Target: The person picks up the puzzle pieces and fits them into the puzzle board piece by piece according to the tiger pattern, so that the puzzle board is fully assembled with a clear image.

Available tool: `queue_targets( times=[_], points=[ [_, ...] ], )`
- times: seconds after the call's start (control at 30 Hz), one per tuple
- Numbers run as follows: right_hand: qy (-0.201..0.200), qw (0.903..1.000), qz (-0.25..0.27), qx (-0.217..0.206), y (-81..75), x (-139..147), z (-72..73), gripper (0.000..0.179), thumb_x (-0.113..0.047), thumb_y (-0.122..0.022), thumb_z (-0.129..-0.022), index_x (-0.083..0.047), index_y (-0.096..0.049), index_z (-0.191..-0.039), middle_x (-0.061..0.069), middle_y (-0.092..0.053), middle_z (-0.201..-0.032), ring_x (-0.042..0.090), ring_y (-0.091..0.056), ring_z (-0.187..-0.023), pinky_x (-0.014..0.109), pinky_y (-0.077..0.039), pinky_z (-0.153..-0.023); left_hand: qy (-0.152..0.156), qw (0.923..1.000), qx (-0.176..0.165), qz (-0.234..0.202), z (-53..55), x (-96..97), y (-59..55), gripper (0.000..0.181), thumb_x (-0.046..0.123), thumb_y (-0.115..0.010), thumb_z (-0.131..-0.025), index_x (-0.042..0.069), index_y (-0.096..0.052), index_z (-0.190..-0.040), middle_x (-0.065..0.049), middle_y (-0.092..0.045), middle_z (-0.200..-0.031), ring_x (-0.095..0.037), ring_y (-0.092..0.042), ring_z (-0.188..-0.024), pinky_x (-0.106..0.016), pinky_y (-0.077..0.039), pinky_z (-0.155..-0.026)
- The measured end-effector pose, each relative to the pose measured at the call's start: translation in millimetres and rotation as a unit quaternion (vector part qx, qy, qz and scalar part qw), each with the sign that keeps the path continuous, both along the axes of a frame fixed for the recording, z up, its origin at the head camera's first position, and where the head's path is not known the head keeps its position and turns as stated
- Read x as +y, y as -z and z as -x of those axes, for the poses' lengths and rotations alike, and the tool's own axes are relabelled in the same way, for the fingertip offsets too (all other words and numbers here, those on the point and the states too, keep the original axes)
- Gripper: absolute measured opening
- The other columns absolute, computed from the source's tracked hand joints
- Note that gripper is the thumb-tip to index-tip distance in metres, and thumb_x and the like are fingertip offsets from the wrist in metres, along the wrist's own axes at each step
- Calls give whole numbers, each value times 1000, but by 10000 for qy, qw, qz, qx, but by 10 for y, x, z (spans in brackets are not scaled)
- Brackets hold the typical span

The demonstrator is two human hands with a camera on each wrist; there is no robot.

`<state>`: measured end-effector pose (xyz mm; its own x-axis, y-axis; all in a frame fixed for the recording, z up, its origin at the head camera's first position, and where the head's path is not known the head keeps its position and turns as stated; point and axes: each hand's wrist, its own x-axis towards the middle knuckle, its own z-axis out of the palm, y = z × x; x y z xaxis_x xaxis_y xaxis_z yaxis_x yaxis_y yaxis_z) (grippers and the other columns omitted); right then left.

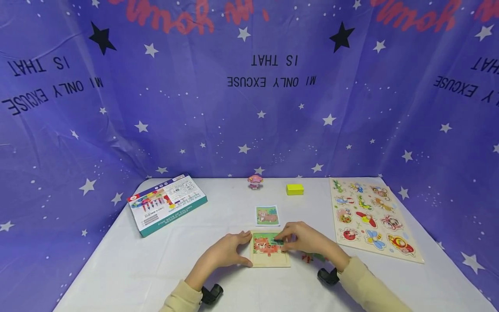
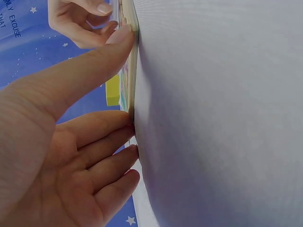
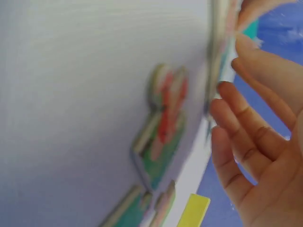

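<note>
A small wooden jigsaw board (image 1: 270, 261) lies on the table, its upper part filled by a red tiger on green and its lower strip bare wood. My left hand (image 1: 226, 251) grips the board's left side, thumb at the near corner and fingers at the far one. Over the board's upper right, my right hand (image 1: 302, 237) pinches a dark green puzzle piece (image 1: 278, 242) between thumb and fingertips. Loose puzzle pieces (image 3: 163, 127), red and green, lie beside the board below the right hand, which partly hides them in the head view.
Just behind the board lies a picture card (image 1: 267, 216). Farther back stand a pink figurine (image 1: 255, 182) and a yellow block (image 1: 294, 190). A flat box (image 1: 167, 204) is at the left, and a large insect puzzle board (image 1: 360, 236) at the right.
</note>
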<state>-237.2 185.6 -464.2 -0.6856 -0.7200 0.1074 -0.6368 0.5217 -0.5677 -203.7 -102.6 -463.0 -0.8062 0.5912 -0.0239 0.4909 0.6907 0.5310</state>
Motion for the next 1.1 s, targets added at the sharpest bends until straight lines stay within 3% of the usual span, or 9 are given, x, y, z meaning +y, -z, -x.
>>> queue_targets(
  times=[0.23,0.4,0.73,1.1],
  points=[
    [395,9991,160,43,-89,185,-112,26,-17,-75,-84,-12,-73,-109,-2,-68,-102,13,-61,-82,25,-53,-66,6,10000,6,16,-8,5,17,85,39,-84,-70,-2,-51,-137,-13,-47,-143,-31,-42,-133,-44,-34,-109],
    [376,9993,5,-77,-149,321,-177,27,-14,-77,-83,-12,-72,-109,-1,-68,-104,15,-60,-84,30,-53,-69,-22,10000,-14,21,-13,7,15,85,39,-84,-70,-2,-51,-137,-12,-47,-143,-30,-42,-133,-44,-34,-109],
    [203,9979,-450,-419,-190,491,-269,36,-20,-86,-72,-13,-66,-101,-3,-62,-90,17,-55,-77,22,-46,-65,-29,10000,-43,2,-7,-12,15,85,39,-83,-70,-1,-51,-137,-12,-46,-144,-30,-41,-134,-44,-34,-110],
    [190,9964,-452,-686,-185,470,-277,36,-13,-87,-69,-12,-63,-96,0,-57,-81,14,-53,-73,21,-46,-63,-11,10000,-2,29,-9,-4,10,85,39,-83,-70,-2,-50,-137,-13,-46,-144,-31,-41,-134,-44,-33,-110]
  ],
)
